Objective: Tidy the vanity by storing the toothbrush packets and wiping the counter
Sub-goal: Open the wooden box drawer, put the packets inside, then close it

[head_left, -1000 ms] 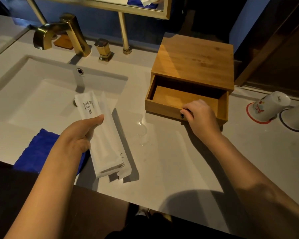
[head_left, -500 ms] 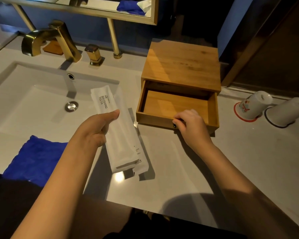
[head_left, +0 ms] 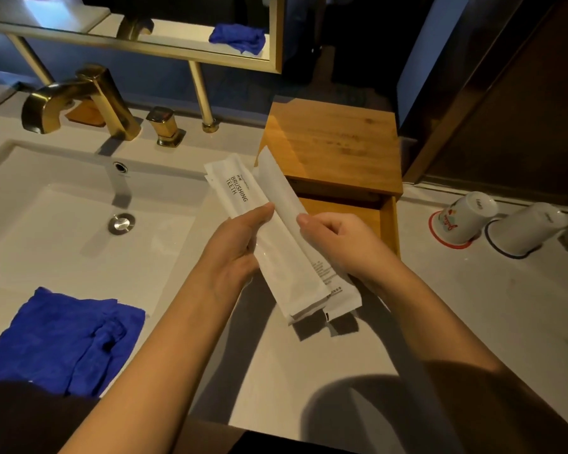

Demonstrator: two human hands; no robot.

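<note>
**Both hands now on the toothbrush packets**

Since a second ago the right hand (head_left: 338,244) has left the front of the drawer (head_left: 358,214) and come across to the toothbrush packets (head_left: 276,237), which the left hand (head_left: 233,253) has carried from over the sink (head_left: 46,231) to above the counter (head_left: 473,322) beside the wooden box (head_left: 335,145).

Behind both hands the box sits on the counter with its drawer pulled out; the right hand and the packets hide most of the drawer's inside. Left of the left hand lies the sink, and nearer the body a crumpled blue cloth (head_left: 63,342) rests on the sink's near edge. Right of the right hand, well apart, two white cups (head_left: 463,221) stand upside down; the farther one is cut off by the frame edge.

The packets are held in the air between the hands, fanned slightly. Their long axis runs from far-left to near-right, the printed "BRUSHING TEETH" end pointing away toward the tap (head_left: 79,99). The left hand is closed round them, thumb on top. The right hand pinches the rear packet at mid-length. How many packets there are is hard to tell; at least two show.
</note>
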